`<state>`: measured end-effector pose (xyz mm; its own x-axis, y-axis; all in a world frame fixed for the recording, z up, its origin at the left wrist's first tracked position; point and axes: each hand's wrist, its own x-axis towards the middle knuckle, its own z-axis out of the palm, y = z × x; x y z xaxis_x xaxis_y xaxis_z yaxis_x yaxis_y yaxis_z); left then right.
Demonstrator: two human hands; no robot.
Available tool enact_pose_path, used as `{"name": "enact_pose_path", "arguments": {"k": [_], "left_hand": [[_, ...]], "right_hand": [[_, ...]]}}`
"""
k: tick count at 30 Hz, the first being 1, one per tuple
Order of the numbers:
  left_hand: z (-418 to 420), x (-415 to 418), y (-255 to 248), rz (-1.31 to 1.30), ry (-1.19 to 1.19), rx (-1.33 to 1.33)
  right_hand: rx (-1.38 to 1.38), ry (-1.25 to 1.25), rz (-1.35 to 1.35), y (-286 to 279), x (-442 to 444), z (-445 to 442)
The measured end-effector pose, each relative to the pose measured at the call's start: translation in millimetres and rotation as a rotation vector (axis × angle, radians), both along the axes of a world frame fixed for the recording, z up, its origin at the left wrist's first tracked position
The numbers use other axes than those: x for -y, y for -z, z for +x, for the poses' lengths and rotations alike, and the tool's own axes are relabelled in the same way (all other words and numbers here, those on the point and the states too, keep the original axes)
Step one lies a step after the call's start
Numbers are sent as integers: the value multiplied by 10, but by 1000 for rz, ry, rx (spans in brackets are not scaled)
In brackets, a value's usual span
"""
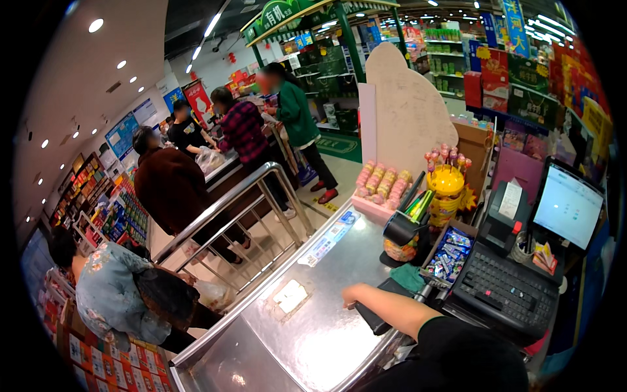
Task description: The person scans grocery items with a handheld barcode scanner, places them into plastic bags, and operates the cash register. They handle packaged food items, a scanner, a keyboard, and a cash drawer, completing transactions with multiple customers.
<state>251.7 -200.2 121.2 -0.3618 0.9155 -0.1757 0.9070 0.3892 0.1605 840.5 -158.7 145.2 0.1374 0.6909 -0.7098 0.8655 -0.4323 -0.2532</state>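
Observation:
My right hand (pixel 353 295) reaches from a black short sleeve at the lower right over a checkout counter with a shiny metal top (pixel 274 323). Its fingers curl down at the left edge of a flat black pad-like object (pixel 374 316), partly covered by my forearm. Whether the fingers grip that object or only rest by it is unclear. Behind the forearm lies a crumpled green cloth (pixel 407 277). Out of view is my left hand. A whitish patch (pixel 291 296) is set into the counter left of my hand.
Right of my arm stand a keyboard (pixel 504 289), a lit monitor (pixel 568 203), a receipt printer (pixel 504 210) and a candy box (pixel 448 255). Farther back are a yellow lollipop tub (pixel 445 188) and pink packaged sweets (pixel 382 186). A metal railing (pixel 220 201) and several people stand beyond the counter.

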Motion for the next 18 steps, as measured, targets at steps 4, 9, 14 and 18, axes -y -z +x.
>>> {"name": "enact_pose_path", "arguments": {"k": [4, 9, 14, 18], "left_hand": [[22, 2, -56, -20, 17, -25], [30, 21, -58, 6, 26, -4], [7, 8, -10, 11, 57, -46], [-1, 28, -36, 16, 100, -41]], "right_hand": [[-15, 18, 92, -25, 54, 15], [67, 101, 121, -268, 139, -69], [-28, -76, 45, -277, 109, -75], [-68, -45, 53, -155, 80, -24]]}}
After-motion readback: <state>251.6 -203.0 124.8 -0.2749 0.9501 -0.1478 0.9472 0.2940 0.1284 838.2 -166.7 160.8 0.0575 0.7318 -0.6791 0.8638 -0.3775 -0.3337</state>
